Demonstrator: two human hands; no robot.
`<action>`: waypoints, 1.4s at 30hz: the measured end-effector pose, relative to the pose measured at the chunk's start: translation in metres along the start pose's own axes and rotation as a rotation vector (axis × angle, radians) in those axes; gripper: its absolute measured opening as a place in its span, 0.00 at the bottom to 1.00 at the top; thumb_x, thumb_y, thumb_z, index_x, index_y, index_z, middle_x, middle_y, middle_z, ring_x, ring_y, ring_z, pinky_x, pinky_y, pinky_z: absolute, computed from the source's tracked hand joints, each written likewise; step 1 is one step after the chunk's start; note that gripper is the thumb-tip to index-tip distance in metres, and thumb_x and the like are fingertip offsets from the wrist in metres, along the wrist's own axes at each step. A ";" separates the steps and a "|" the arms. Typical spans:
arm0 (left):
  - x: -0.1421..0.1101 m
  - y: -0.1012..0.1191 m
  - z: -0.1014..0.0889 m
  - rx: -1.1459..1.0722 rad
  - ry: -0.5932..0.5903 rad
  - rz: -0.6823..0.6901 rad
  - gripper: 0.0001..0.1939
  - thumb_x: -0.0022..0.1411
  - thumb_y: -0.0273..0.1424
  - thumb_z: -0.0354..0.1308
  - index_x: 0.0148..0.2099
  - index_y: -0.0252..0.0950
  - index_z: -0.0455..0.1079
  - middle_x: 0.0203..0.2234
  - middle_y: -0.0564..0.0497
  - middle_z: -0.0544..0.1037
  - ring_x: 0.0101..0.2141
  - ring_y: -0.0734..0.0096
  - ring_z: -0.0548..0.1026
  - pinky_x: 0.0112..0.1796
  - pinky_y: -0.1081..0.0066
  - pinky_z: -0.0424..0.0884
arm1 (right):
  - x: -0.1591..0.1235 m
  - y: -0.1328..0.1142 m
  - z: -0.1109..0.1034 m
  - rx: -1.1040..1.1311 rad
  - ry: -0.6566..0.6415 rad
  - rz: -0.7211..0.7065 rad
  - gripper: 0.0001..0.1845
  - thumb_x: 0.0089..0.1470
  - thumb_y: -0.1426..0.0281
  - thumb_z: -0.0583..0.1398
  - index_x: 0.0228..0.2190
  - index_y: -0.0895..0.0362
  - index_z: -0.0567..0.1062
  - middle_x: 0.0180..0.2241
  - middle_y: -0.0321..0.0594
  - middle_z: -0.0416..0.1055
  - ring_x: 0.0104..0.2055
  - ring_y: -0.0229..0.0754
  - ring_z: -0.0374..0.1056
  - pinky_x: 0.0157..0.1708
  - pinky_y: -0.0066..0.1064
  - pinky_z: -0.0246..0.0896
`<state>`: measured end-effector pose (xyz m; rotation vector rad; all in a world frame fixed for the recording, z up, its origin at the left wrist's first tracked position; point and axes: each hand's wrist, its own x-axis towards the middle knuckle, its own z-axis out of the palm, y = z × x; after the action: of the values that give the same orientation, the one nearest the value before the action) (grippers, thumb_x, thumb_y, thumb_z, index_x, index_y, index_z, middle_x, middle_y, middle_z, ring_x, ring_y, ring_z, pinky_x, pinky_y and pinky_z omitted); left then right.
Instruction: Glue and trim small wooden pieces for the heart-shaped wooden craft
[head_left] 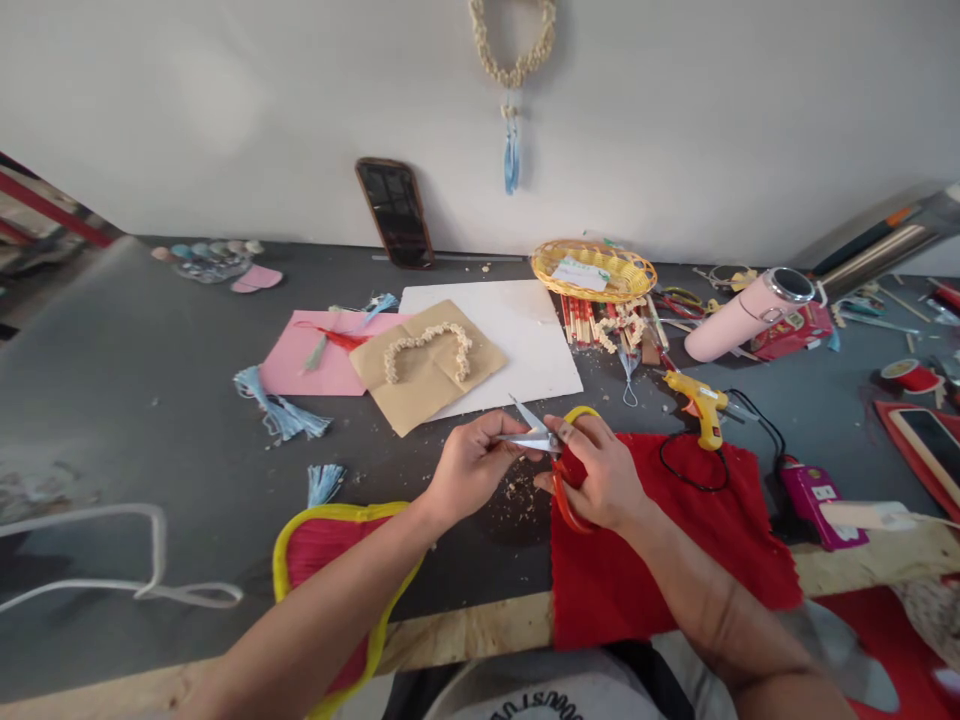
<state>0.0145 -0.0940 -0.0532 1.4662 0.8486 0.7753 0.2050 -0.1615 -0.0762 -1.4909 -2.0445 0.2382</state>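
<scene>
My right hand (604, 470) grips a pair of scissors (534, 437) by its yellow and red handles, and the blades are spread apart. Close against the blades, my left hand (474, 460) has its thumb and fingers pinched together; whatever is between them is too small to make out. Small pale crumbs lie on the dark table below the hands. Just beyond sits a beaded strand (427, 343) on a brown paper square (405, 395), which overlaps a white sheet (525, 340). Red cloth (667, 560) spreads under my right forearm.
A yellow glue gun (701, 405) and purple power strip (825, 505) are at right, with a pink flask (742, 315) behind. A wicker basket (592, 272) and a phone (395, 212) stand near the wall. Blue tassels (277, 408) lie left; a beaded loop (514, 65) hangs above.
</scene>
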 end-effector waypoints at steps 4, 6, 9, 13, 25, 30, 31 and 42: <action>0.002 0.007 -0.004 -0.046 -0.082 -0.044 0.06 0.50 0.22 0.54 0.29 0.34 0.71 0.24 0.49 0.81 0.27 0.69 0.76 0.30 0.73 0.69 | 0.001 0.001 0.000 0.031 0.006 -0.023 0.35 0.54 0.57 0.62 0.60 0.57 0.63 0.40 0.47 0.66 0.44 0.51 0.64 0.45 0.45 0.68; 0.002 0.008 -0.005 -0.094 -0.104 -0.076 0.06 0.49 0.22 0.54 0.30 0.34 0.71 0.24 0.50 0.81 0.27 0.70 0.76 0.29 0.73 0.68 | 0.000 0.001 0.000 0.051 -0.004 -0.025 0.35 0.54 0.58 0.62 0.60 0.57 0.63 0.40 0.47 0.66 0.44 0.50 0.64 0.45 0.44 0.68; 0.003 0.007 -0.004 -0.179 -0.124 -0.131 0.04 0.50 0.23 0.56 0.30 0.35 0.70 0.22 0.51 0.80 0.26 0.70 0.75 0.27 0.74 0.67 | -0.001 0.001 0.001 0.066 -0.023 -0.020 0.34 0.55 0.57 0.61 0.60 0.56 0.63 0.41 0.47 0.67 0.44 0.50 0.65 0.46 0.44 0.69; 0.002 0.006 0.000 -0.229 -0.103 -0.154 0.03 0.54 0.29 0.60 0.30 0.35 0.69 0.21 0.50 0.79 0.25 0.70 0.74 0.26 0.73 0.66 | -0.002 0.000 0.001 0.027 -0.033 -0.005 0.33 0.56 0.57 0.60 0.59 0.56 0.64 0.41 0.48 0.68 0.44 0.50 0.67 0.44 0.43 0.70; 0.006 0.006 -0.007 -0.343 -0.244 -0.303 0.15 0.55 0.38 0.63 0.28 0.32 0.66 0.18 0.49 0.77 0.14 0.83 0.56 0.18 0.77 0.48 | 0.000 0.002 -0.001 0.068 -0.027 -0.040 0.34 0.54 0.56 0.62 0.58 0.57 0.65 0.40 0.47 0.67 0.44 0.51 0.65 0.45 0.44 0.69; 0.008 0.009 -0.012 -0.352 -0.337 -0.359 0.17 0.54 0.40 0.65 0.28 0.31 0.67 0.18 0.48 0.77 0.14 0.84 0.56 0.17 0.77 0.45 | -0.001 0.000 -0.001 0.108 -0.046 -0.063 0.34 0.55 0.56 0.61 0.59 0.57 0.65 0.40 0.47 0.67 0.44 0.50 0.65 0.45 0.44 0.69; 0.008 0.009 -0.012 -0.361 -0.340 -0.363 0.16 0.53 0.39 0.66 0.28 0.31 0.68 0.18 0.48 0.77 0.14 0.84 0.55 0.17 0.77 0.45 | -0.002 -0.001 -0.001 0.106 -0.049 -0.061 0.33 0.55 0.56 0.61 0.59 0.57 0.65 0.40 0.47 0.67 0.43 0.49 0.65 0.44 0.43 0.70; 0.005 0.004 -0.003 -0.184 -0.142 -0.136 0.13 0.57 0.38 0.62 0.36 0.32 0.71 0.27 0.48 0.79 0.19 0.80 0.66 0.22 0.76 0.62 | -0.001 0.001 -0.001 0.156 -0.026 0.072 0.31 0.54 0.55 0.62 0.56 0.56 0.67 0.42 0.47 0.71 0.45 0.49 0.70 0.46 0.41 0.70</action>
<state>0.0147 -0.0877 -0.0493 1.2711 0.7403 0.6230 0.2065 -0.1619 -0.0768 -1.4729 -1.9464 0.4371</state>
